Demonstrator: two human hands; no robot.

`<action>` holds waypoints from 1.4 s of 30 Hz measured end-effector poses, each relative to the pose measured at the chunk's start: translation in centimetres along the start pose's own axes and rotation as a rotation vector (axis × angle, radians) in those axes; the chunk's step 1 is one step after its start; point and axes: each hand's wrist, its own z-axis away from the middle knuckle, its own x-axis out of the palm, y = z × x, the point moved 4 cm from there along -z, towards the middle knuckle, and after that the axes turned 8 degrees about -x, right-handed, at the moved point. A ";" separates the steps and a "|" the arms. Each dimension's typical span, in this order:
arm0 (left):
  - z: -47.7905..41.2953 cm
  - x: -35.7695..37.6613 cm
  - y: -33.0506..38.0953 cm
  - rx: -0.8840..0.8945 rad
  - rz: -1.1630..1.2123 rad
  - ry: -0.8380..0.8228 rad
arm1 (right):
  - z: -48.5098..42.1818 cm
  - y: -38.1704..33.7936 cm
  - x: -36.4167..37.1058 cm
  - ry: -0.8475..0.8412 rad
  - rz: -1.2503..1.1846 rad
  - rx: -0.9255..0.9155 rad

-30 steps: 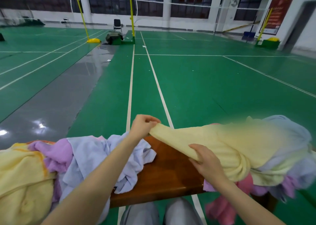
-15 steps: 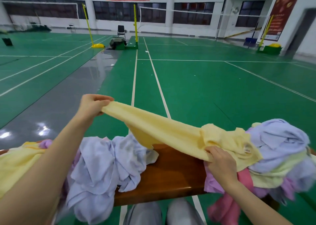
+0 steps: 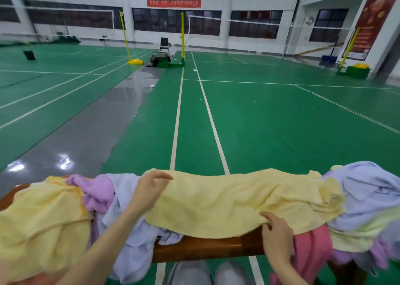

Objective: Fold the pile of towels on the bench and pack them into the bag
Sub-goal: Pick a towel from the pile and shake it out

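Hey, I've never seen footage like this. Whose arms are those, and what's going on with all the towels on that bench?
There is no machine here. These are a person's own two bare arms, filmed by one wide-angle camera worn on the head. It looks forward and down, so straight lines bend near the edges. In front is a wooden bench on a green sports court. A yellow towel lies spread along the bench. The right hand pinches its near edge. The left hand is at its left end, but I cannot tell whether it grips. Unfolded towels are bunched at both ends: the left heap is yellow, purple and pale blue, and the right heap is pale blue and pink. No bag is in view.
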 end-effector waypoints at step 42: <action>3.5 15.8 -3.2 -0.161 0.072 -0.591 | -6.3 11.6 -6.1 0.264 -0.575 0.630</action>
